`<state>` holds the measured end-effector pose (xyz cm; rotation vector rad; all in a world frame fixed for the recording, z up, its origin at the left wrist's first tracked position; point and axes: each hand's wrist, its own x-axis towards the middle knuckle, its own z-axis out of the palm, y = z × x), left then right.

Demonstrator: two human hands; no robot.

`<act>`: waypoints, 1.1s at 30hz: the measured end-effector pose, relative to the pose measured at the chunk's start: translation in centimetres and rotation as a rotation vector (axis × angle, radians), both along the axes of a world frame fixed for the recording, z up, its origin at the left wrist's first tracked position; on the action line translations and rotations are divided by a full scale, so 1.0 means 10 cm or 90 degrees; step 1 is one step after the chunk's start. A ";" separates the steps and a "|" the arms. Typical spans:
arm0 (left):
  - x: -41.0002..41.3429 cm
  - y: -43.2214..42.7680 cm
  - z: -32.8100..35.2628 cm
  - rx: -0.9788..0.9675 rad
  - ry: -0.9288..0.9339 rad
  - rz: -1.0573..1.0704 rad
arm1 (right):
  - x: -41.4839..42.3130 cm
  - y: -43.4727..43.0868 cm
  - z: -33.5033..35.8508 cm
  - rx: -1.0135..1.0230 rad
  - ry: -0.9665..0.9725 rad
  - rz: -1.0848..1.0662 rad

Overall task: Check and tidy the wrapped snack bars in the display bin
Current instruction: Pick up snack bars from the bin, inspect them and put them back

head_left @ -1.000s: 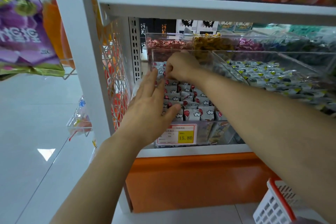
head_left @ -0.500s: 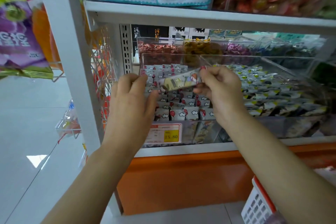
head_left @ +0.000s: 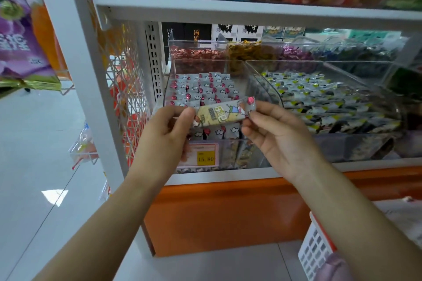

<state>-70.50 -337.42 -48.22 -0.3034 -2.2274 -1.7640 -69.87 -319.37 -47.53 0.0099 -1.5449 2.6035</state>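
One snack bar [head_left: 225, 112] was held above the front of the bin [head_left: 246, 155], long axis left to right. Left hand [head_left: 166, 134] pinched its left end, right hand [head_left: 280, 137] its right end. Rows of bars lay just behind.

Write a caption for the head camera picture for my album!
Left hand and right hand pinch one wrapped snack bar by its ends in front of the clear display bin.

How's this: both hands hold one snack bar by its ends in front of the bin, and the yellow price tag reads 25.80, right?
No. The head view shows the left hand and right hand holding the snack bar by its ends in front of the bin, but the yellow price tag reads 15.80.
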 end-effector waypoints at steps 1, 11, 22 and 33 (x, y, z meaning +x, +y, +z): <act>0.00 0.00 0.00 0.008 -0.006 -0.002 | 0.00 0.01 0.00 0.013 -0.003 -0.004; -0.05 -0.06 0.03 0.347 -0.156 -0.228 | -0.05 0.00 -0.03 -0.108 -0.035 0.001; -0.01 -0.14 0.07 0.004 -0.015 -0.115 | -0.03 -0.01 -0.07 0.116 0.024 -0.024; 0.02 -0.12 0.09 0.025 -0.062 -0.128 | -0.01 -0.04 -0.08 0.262 0.112 -0.034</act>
